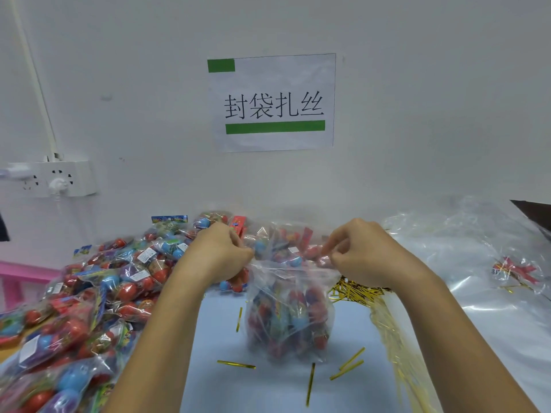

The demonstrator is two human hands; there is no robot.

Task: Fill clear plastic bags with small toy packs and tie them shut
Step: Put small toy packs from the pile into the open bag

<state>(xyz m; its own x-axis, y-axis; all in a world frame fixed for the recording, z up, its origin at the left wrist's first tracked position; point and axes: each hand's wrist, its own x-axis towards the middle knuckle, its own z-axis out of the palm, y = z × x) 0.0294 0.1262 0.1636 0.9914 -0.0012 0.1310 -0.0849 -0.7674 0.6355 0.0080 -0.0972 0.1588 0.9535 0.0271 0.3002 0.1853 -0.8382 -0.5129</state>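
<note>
I've got the bench (268, 391) wide in front of me, pale blue top. Biggest thing on it: the heap of toy packs (89, 296) piled along the left, far too many to count, dozens by my guess. On the right, a slippery stack of empty clear bags (465, 263). Dead centre stands one filled bag (287, 320), upright, stuffed with packs, its mouth stretched open between my two hands. Left hand (222, 253) is curled tight, pinching the left rim of the bag; right hand (356, 254) pinches the right rim between thumb and fingers.

Beside the bag on the right, a bundle of gold twist ties (357, 290), uncountable, and loose ties (310, 383) scattered on the bench near the bag: I count five, though the film may hide another.

Risks, as I judge it: the bag looks packed high, so gathering the neck may leave too little film to twist, and a pack could pop out. If I let go with either hand to reach for a tie, the top-heavy bag may tip and spill.
</note>
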